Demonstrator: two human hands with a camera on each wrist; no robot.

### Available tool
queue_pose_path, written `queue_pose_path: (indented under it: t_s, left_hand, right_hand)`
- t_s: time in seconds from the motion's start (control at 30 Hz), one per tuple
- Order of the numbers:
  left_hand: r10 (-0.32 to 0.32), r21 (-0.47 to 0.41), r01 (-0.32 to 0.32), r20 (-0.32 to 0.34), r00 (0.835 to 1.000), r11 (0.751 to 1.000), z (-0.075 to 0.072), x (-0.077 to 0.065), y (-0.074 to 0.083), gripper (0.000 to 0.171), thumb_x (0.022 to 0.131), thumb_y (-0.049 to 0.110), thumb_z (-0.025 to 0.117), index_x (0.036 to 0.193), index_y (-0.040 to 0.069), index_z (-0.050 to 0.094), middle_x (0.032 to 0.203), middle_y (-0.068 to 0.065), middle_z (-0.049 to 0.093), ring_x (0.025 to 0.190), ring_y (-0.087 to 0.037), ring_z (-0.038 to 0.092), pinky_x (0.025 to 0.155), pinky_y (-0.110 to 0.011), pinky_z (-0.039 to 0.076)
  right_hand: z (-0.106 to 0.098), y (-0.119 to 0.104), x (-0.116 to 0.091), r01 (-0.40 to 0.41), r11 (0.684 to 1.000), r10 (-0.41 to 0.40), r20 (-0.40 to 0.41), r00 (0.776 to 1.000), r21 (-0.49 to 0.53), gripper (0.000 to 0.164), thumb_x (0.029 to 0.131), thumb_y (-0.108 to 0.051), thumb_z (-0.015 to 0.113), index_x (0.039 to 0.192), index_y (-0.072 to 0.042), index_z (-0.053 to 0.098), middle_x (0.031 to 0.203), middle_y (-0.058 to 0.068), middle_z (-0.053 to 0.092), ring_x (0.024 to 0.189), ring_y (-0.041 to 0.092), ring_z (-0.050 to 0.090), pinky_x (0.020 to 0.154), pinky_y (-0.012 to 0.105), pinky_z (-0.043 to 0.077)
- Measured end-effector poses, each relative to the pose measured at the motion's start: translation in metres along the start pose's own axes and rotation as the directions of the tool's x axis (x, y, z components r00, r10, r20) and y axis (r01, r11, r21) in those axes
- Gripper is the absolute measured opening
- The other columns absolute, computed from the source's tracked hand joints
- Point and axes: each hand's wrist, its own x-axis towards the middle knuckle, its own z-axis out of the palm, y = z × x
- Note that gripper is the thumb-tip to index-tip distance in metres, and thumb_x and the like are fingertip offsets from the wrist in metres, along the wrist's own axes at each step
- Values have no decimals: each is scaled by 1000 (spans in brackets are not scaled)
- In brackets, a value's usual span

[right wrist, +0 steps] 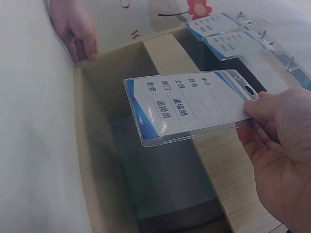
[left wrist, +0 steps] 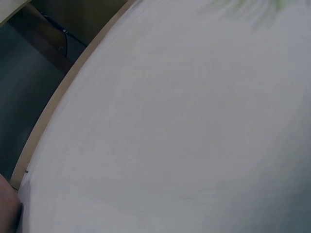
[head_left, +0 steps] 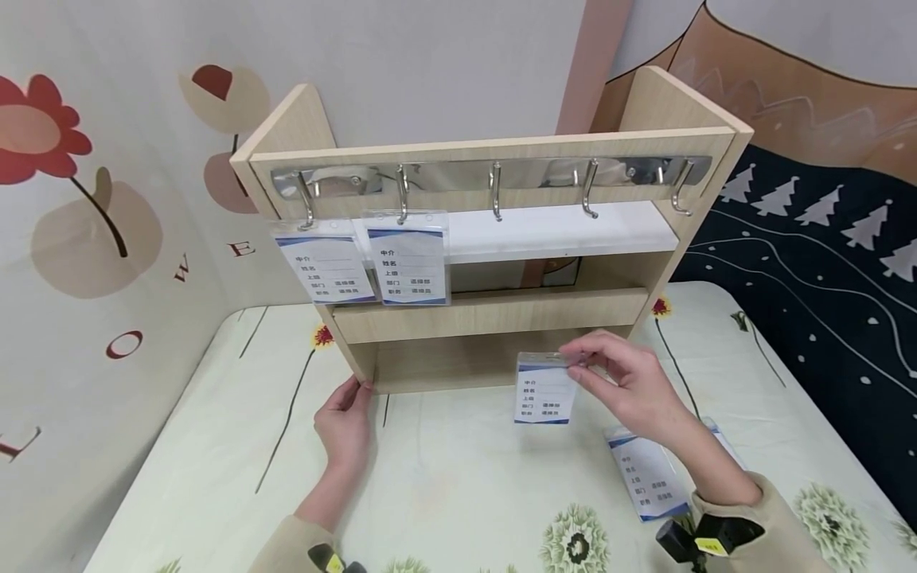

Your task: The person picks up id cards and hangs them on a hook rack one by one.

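My right hand (head_left: 630, 386) pinches the top edge of a badge (head_left: 544, 394), a white and blue card in a clear plastic sleeve, between thumb and fingers. The badge hangs in front of the lower opening of a light wooden shelf (head_left: 494, 314); its slot (right wrist: 250, 90) shows beside my thumb in the right wrist view. At the shelf's lower left corner, my left hand (head_left: 347, 426) grips the board edge with thumb and fingers. Two similar badges, the left one (head_left: 325, 267) and its neighbour (head_left: 408, 267), hang from hooks (head_left: 403, 195) on the shelf's metal strip.
More hooks, such as the middle one (head_left: 496, 191), line the strip to the right. Another badge (head_left: 648, 477) lies on the flowered tablecloth (head_left: 444, 477) below my right forearm, which partly covers a further badge (head_left: 723, 442). A patterned curtain (head_left: 809, 263) stands at right.
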Motion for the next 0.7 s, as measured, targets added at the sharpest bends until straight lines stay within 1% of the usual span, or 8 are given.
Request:
queue_pose_path:
  t_s: [0.13,0.27,0.4,0.5,0.57,0.7]
  left_hand:
    - [-2,0,2,2,1000,1000,0,0,-1,27,98,8,69,123,-1,72,120,-20,71,89,12,63,79,-7,52]
    - [1,15,-1,8,1000,1000,0,1,-2,27,99,10,69,123,-1,72,120,-19,71,90,11,63,79,-7,52]
    - [1,31,-2,14,1000,1000,0,2,-2,27,99,12,69,124,1,72,121,-16,72,97,4,65,80,-7,52]
    - [-2,40,1,21,1000,999,0,2,-2,28,100,13,69,125,2,72,122,-16,71,101,-2,67,80,-7,52]
    - [-3,41,2,23,1000,999,-1,2,-2,28,100,13,69,125,2,72,122,-16,71,100,1,66,81,-7,52]
    - [3,33,-3,18,1000,999,-1,2,-4,28,100,11,69,125,1,72,122,-16,72,95,9,63,81,-7,52]
  right_hand:
    - [-2,-2,4,-5,999,5,-2,1000,-38,36,84,23,69,113,1,70,105,10,71,94,13,66,81,18,58]
    - [-4,-5,11,22,998,-22,2,1000,-61,35,84,22,70,112,1,70,105,10,71,92,14,66,77,16,57]
    - [-5,-7,19,55,997,-54,7,998,-47,37,82,24,70,112,3,70,105,13,71,93,15,67,80,18,58]
    - [-4,-8,24,65,997,-65,8,998,-36,42,78,29,69,111,4,69,105,14,71,94,13,66,82,19,59]
    - [-4,-9,26,70,997,-70,8,998,-25,37,81,26,69,112,4,69,105,14,70,94,15,66,84,20,59]
    - [0,-10,31,79,997,-78,-14,997,4,37,81,27,69,111,6,69,104,15,70,94,13,66,85,20,58]
